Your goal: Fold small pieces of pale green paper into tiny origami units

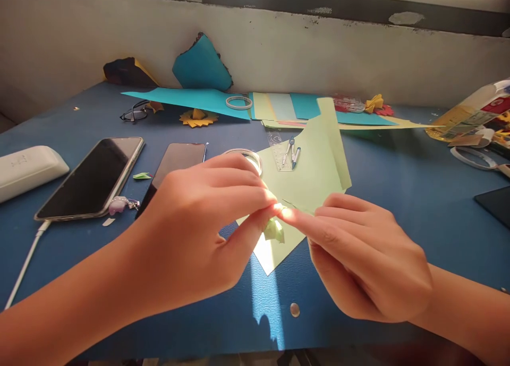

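Over the blue counter [183, 323], the left hand [195, 222] pinches a small green paper piece [274, 231]
Thumb and forefinger are closed on its top; the right hand [370, 260] points its forefinger against them, other fingers curled, its own grip impossible to tell. Beneath lies a pale green sheet [319, 169]; at far right, a tilted clear bottle [466, 111] holds yellowish liquid, and at far left sits a closed white case [32, 167]

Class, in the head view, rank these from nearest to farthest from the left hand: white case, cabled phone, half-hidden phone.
1. Half-hidden phone: partly behind the left hand.
2. Cabled phone: left of that phone.
3. White case: far left.
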The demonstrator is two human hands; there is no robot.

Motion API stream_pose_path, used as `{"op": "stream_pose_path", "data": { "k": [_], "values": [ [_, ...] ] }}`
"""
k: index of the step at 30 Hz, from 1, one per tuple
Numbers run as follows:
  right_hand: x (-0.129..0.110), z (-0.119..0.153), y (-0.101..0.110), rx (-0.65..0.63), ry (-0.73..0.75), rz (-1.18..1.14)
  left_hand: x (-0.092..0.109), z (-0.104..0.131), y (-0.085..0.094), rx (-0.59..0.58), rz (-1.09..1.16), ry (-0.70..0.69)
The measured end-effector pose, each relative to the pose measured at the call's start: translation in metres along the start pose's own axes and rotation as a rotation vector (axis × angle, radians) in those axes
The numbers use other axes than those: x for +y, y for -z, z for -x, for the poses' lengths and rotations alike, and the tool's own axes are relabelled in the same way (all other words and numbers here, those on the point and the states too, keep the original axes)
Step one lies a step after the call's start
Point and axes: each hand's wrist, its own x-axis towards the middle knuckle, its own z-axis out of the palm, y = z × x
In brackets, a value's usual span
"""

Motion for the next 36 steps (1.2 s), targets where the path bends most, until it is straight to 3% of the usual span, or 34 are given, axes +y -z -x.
{"op": "stream_pose_path", "data": {
  "k": [6,11,15,19,22,31,36],
  "values": [
    [0.0,0.001,-0.002,0.014,0.001,0.009,-0.003,-0.001,-0.001,-0.002,-0.006,-0.075],
    [-0.002,0.003,-0.005,0.003,0.011,0.02,-0.002,-0.005,0.0,0.115,-0.039,-0.047],
    [-0.002,0.003,-0.008,0.002,0.02,0.035,0.0,-0.005,0.001,0.156,-0.042,0.104],
    [-0.001,0.003,-0.011,0.009,0.021,0.043,0.0,-0.003,0.002,0.136,0.189,0.327],
    [-0.001,0.004,-0.011,0.016,0.028,0.043,0.0,-0.003,0.002,0.149,0.281,0.393],
    [-0.002,0.003,0.0,0.078,-0.003,-0.001,-0.001,-0.003,0.002,0.19,0.219,0.402],
    [-0.002,0.003,-0.003,0.18,-0.007,0.049,0.002,-0.001,-0.004,0.165,0.136,0.266]
  ]
}}
